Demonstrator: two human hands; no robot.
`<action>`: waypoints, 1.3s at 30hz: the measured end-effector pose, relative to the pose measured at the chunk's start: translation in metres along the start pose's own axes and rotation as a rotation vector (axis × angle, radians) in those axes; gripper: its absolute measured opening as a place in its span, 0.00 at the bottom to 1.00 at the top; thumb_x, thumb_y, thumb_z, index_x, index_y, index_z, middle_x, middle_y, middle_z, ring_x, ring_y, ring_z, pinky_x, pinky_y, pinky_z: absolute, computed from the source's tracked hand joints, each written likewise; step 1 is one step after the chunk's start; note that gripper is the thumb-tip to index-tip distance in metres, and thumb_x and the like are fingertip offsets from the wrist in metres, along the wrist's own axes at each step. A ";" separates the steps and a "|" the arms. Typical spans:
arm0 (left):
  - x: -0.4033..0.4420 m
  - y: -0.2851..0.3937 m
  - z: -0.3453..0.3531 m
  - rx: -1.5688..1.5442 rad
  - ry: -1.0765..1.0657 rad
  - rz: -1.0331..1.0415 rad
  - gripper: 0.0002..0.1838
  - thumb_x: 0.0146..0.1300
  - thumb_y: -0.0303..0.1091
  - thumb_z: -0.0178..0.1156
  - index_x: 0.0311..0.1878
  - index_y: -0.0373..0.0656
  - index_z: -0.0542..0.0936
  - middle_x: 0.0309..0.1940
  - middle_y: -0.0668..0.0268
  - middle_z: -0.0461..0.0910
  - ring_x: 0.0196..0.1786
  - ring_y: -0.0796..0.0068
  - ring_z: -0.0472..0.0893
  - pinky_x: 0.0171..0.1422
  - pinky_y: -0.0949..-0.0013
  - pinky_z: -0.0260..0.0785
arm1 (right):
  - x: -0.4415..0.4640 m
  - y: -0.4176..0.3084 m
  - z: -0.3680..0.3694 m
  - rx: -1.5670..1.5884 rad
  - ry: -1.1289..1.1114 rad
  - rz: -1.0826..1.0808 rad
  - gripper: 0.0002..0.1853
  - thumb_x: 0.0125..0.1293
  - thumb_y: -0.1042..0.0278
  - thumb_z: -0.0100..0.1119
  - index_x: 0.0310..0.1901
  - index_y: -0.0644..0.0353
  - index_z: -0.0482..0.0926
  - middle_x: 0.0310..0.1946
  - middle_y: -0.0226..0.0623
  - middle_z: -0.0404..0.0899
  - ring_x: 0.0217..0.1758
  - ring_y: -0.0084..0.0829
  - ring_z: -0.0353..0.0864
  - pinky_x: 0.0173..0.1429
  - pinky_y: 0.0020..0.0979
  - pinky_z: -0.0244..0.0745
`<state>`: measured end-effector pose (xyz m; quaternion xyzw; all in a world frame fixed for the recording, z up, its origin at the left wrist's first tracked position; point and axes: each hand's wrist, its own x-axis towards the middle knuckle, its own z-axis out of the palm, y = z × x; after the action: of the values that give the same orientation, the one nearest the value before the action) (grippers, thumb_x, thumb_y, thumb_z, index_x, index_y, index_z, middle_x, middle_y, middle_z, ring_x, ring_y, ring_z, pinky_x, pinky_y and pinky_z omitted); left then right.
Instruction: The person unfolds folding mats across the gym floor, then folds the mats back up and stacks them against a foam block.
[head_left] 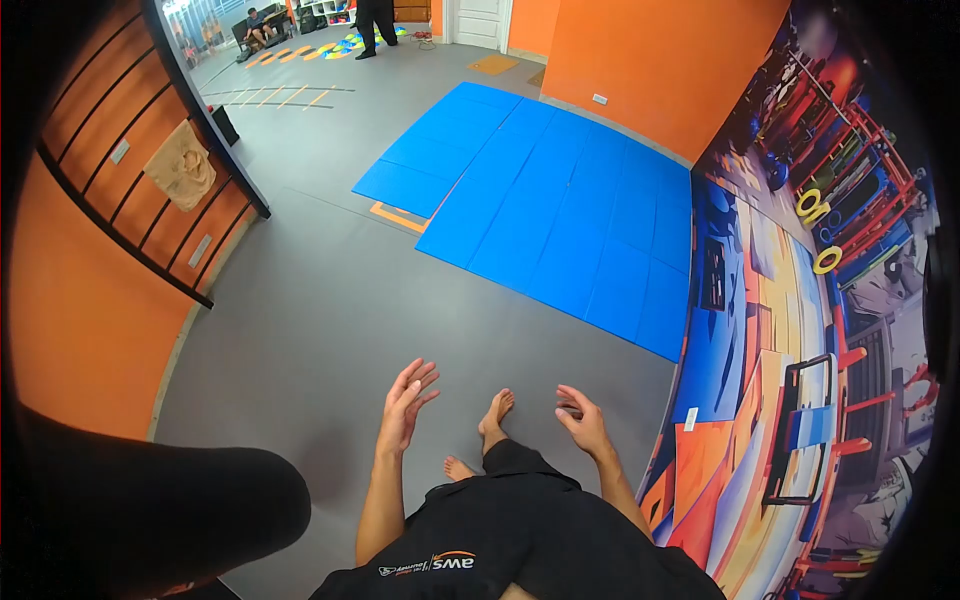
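Note:
Both of my hands are raised in front of my black shirt [500, 540], over the grey floor [300, 370]. My left hand [404, 402] has its fingers apart and holds nothing. On the other side, my right hand [583, 418] is also empty, with its fingers spread and slightly bent. My bare feet [497, 410] show on the floor between the hands. Neither hand touches anything. Beyond them lie the blue mats [570, 210].
Black wall bars [120, 230] with a hanging cloth [181, 166] stand at the left. A black rounded object [200, 510] fills the lower left. A printed wall [780, 380] runs along the right. Two people [376, 25] and colourful floor markers [340, 48] are far back.

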<state>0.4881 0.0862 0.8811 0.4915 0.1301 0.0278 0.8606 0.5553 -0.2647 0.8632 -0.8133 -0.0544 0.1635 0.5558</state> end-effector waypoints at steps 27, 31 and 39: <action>0.261 0.026 0.040 0.060 -0.175 -0.162 0.29 0.73 0.41 0.56 0.72 0.36 0.67 0.70 0.49 0.70 0.71 0.54 0.72 0.71 0.53 0.68 | 0.209 -0.035 -0.033 -0.040 0.167 0.005 0.23 0.67 0.76 0.59 0.65 0.58 0.76 0.56 0.41 0.84 0.54 0.32 0.85 0.55 0.32 0.81; 0.295 0.047 0.012 0.094 -0.183 -0.158 0.29 0.74 0.40 0.55 0.72 0.35 0.67 0.70 0.49 0.71 0.71 0.55 0.72 0.71 0.54 0.68 | 0.242 -0.052 -0.015 -0.009 0.271 0.001 0.24 0.66 0.77 0.59 0.65 0.59 0.76 0.55 0.41 0.84 0.54 0.33 0.85 0.55 0.33 0.81; 0.346 0.089 -0.064 0.330 -0.126 -0.123 0.25 0.74 0.38 0.57 0.70 0.37 0.70 0.67 0.55 0.75 0.69 0.62 0.75 0.69 0.60 0.67 | 0.300 -0.086 0.053 -0.145 0.339 -0.074 0.24 0.64 0.78 0.60 0.63 0.58 0.77 0.61 0.40 0.78 0.62 0.35 0.79 0.54 0.33 0.82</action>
<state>0.8125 0.2467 0.8578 0.6181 0.1087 -0.0776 0.7747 0.8282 -0.1044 0.8635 -0.8646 -0.0013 -0.0010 0.5025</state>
